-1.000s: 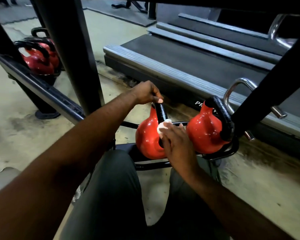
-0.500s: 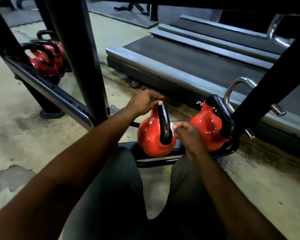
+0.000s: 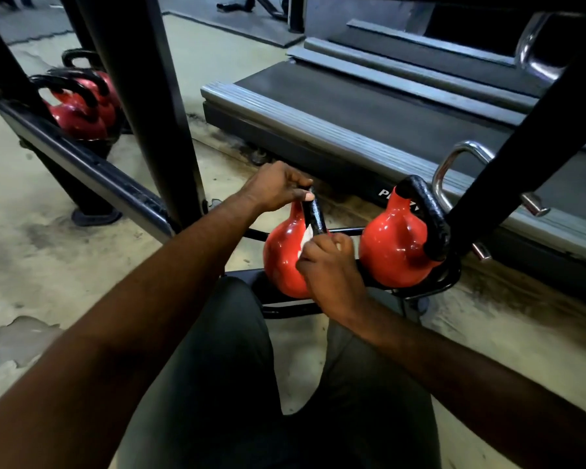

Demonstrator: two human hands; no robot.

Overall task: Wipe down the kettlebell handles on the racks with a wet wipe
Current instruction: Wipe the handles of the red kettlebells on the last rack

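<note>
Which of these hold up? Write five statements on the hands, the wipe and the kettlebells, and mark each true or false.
1. The left hand grips the top of the handle of the near kettlebell. True.
2. The right hand holds the wipe against that handle. True.
3. The wipe is blue. False: it is white.
4. The second kettlebell is lifted off the rack. False: it sits on the rack beside the near one.
5. More red kettlebells sit at far left. True.

head-worn camera, facing forward and down (close), over low rack [image 3: 285,311]
</note>
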